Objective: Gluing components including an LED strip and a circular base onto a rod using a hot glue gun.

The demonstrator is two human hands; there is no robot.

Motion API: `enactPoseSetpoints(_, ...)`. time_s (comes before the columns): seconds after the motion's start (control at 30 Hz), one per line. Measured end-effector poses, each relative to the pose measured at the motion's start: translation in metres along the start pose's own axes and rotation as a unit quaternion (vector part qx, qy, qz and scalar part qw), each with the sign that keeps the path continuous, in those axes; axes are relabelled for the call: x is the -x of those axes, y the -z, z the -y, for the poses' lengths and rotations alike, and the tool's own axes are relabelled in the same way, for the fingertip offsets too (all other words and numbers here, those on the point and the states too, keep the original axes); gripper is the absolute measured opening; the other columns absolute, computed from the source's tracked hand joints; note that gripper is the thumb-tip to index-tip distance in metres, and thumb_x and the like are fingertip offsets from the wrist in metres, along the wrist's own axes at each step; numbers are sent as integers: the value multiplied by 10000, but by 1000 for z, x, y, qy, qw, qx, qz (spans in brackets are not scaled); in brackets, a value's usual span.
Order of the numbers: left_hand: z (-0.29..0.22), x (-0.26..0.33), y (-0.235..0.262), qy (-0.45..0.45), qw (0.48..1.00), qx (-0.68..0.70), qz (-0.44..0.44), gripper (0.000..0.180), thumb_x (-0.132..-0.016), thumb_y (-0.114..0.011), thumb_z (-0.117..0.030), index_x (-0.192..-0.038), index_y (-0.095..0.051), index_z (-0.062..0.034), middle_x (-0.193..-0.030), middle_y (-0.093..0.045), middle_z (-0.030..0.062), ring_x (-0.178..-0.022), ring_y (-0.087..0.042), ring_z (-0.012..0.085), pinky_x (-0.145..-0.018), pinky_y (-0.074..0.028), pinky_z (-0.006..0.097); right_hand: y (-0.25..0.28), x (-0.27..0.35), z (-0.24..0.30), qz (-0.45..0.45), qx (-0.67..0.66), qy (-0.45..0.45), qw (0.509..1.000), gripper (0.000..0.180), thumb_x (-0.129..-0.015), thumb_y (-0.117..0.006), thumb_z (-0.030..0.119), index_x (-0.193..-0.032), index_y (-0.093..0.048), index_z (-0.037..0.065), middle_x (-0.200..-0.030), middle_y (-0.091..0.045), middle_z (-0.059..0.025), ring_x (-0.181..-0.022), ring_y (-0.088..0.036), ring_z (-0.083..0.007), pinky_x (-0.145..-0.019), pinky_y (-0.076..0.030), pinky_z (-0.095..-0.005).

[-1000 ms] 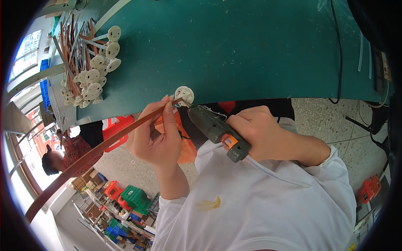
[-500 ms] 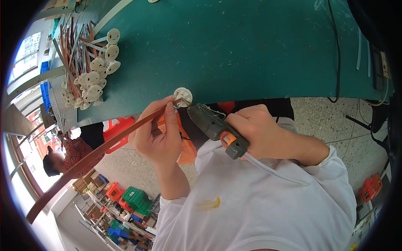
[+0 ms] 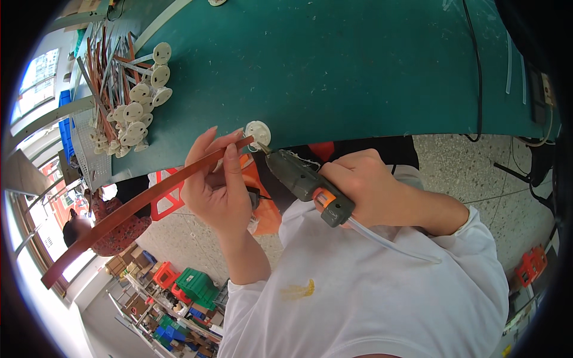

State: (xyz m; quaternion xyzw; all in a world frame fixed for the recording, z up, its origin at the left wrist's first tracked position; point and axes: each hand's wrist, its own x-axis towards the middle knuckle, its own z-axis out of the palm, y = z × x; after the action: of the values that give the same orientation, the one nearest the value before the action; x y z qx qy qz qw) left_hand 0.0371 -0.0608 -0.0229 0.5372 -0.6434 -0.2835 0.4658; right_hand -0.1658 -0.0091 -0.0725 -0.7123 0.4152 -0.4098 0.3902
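Note:
Pinched in my left hand is a long, flat reddish-brown strip, which slants down to the lower left. At its upper end a round white disc sits by my fingertips, close to the table's near edge. My right hand is wrapped around a dark green hot glue gun with an orange patch. A translucent glue stick pokes out of its back. The nozzle points at the disc's lower edge; whether they touch I cannot tell.
A heap of finished-looking strips with white discs lies at the left of the green table. A black cable crosses its right side. Another person is at the far left, and shelves with crates stand behind.
The strip and disc have shifted slightly, and my left fingers have spread a little. The glue gun's nozzle now shows clear by the disc's lower edge. My right hand has barely moved.

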Motion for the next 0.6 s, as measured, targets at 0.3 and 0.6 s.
enactPoseSetpoints(0.3,4,1,5,-35,998,-49,16,245,-879,-713,87,-1108,-627,65,-934,-747,198,-878,-751,217,-761,-598,253,0,0,2,-4,-3,-4,1000,196,-717,-728,191,-753,-610,40,-552,-511,-78,-450,-521,-261,-416,-407,-361)
enactPoseSetpoints(0.6,7,-2,6,-67,991,-112,-10,123,-834,-779,65,-914,-686,63,-842,-749,172,-751,-737,168,-682,-589,232,1,1,2,-4,16,-11,1000,196,-711,-731,195,-732,-606,45,-548,-511,-79,-452,-524,-262,-417,-409,-361)
